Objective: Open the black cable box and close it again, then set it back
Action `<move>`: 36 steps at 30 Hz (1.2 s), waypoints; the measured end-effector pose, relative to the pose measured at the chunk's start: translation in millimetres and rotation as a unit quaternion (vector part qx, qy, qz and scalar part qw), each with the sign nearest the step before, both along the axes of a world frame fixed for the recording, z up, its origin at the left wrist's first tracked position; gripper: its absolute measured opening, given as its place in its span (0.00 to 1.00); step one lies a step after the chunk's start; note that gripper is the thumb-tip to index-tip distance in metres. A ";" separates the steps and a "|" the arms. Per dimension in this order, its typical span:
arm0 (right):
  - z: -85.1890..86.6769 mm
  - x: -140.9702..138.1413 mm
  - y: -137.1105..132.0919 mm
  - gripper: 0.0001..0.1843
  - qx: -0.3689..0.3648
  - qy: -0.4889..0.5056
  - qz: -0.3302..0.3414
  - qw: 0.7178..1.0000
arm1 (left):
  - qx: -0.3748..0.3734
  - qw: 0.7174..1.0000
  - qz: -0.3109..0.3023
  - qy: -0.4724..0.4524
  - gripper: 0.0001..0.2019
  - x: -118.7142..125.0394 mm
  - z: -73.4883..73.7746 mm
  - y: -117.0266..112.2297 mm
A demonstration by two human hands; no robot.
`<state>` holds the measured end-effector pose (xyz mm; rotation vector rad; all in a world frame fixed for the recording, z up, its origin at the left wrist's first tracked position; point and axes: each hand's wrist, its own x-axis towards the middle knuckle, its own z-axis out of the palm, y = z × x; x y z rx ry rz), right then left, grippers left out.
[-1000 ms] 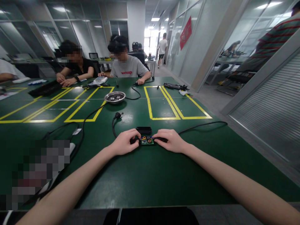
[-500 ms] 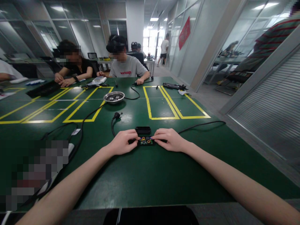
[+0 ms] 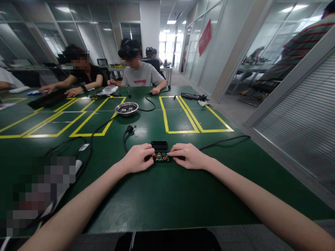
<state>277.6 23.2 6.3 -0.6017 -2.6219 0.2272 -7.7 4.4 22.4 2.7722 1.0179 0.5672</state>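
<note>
A small green circuit board with round coils lies in a black housing on the green table. My left hand grips its left end with curled fingers. On the other side, my right hand pinches the right end, where a black cable runs off to the right. A black cover piece lies just behind the board, apart from both hands.
A metal bowl with small parts sits farther back. Black cords cross the table on the left. Yellow tape lines mark boxes. Two people sit across the table; a black tool lies at the far right.
Both hands stay on the board and have hardly moved. The person at the far left has stretched an arm out to the left along the table.
</note>
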 end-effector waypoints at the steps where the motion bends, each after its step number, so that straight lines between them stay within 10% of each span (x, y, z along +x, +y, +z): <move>1: 0.5 0.0 0.1 0.16 -0.002 -0.004 -0.002 1.000 | 0.000 1.000 -0.007 -0.002 0.05 -0.5 0.3 0.1; 13: 12.6 -2.1 -3.1 0.17 0.039 -0.087 -0.015 0.995 | 0.012 1.000 -0.016 0.019 0.12 0.4 -2.0 0.7; 19: -7.6 -9.2 2.3 0.15 0.068 0.065 -0.067 0.993 | 0.062 0.994 0.034 -0.084 0.13 -5.0 -2.4 4.4; 25: -19.1 -12.8 11.2 0.21 -0.030 0.071 -0.116 0.990 | -0.009 0.997 0.070 -0.009 0.43 -5.0 -13.0 7.5; 36: -5.3 -8.5 -0.4 0.16 -0.162 0.190 -0.043 0.967 | -0.030 0.996 0.001 -0.086 0.24 -0.1 -9.1 -1.6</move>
